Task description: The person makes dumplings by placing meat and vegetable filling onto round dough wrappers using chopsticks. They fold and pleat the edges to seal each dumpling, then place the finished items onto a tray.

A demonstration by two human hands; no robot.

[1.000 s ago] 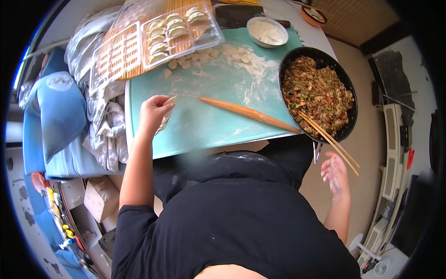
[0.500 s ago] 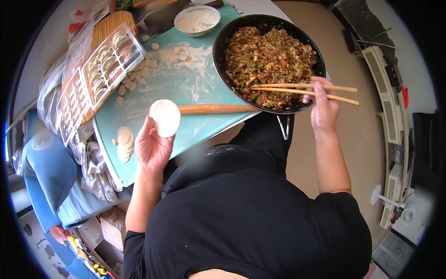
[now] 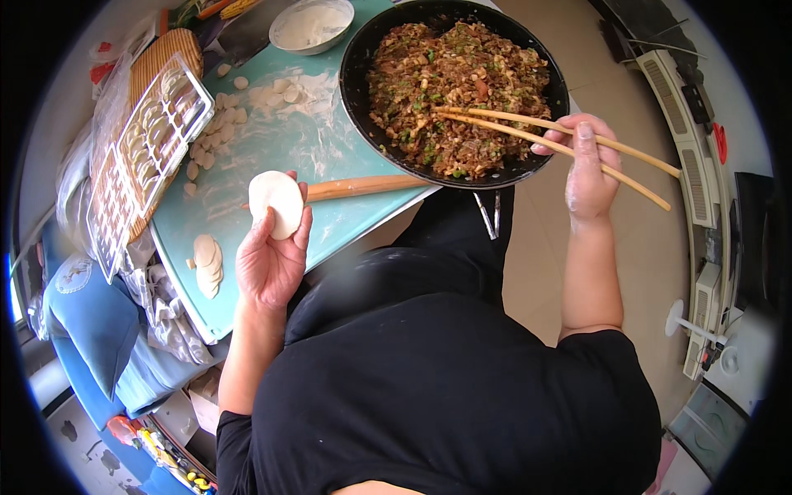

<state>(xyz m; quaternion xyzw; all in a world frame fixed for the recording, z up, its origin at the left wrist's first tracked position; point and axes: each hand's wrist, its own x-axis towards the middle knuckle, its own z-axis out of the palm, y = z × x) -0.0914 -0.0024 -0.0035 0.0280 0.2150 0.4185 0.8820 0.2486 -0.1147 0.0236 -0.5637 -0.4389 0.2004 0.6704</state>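
A round white dumpling wrapper (image 3: 275, 202) lies across the fingers of my left hand (image 3: 274, 256), the thumb pressing its near edge. My right hand (image 3: 590, 169) is closed on a pair of wooden chopsticks (image 3: 544, 134). Their tips touch the chopped meat filling (image 3: 462, 82), which is flecked with green, in a wide black pan (image 3: 363, 136). Behind the wrapper, a wooden rolling pin (image 3: 363, 186) rests on the teal board (image 3: 247, 157). A small overlapping stack of wrappers (image 3: 209, 266) lies left of my left hand.
Small dough pieces (image 3: 219, 132) and loose flour lie on the board. A metal bowl of flour (image 3: 311, 26) stands at the back. Clear plastic trays (image 3: 153, 136), one filled with dumplings, lean over a slatted wooden mat (image 3: 169, 54) at the left. A blue chair (image 3: 91, 318) is beside the table.
The chopsticks have spread wider and their rear ends have swung out to the right. My left hand keeps the wrapper, now tilted a little. The table scene has shifted left and up.
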